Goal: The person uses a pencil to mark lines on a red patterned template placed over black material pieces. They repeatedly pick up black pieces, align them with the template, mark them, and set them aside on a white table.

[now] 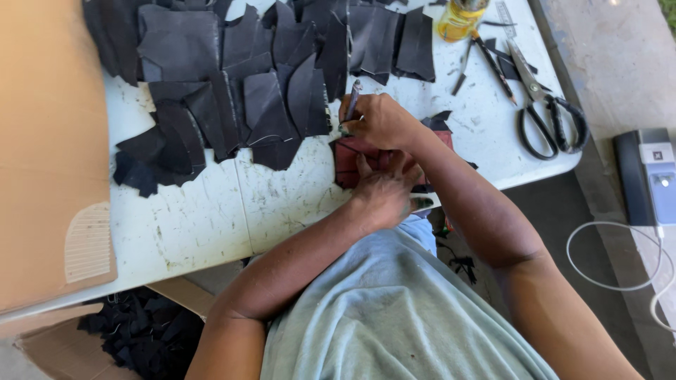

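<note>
Worktop (211, 218), white and scuffed, is strewn with dark cut leather pieces (239, 77). A red-brown leather panel (347, 160) is pinned flat at its near edge under the left hand (384, 191), fingers spread. A slim pen-like tool (351, 100) is clamped upright in the right hand (377, 121), grip closed, just above the panel.

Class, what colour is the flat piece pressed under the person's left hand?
Dark red, seen in the head view.
</note>
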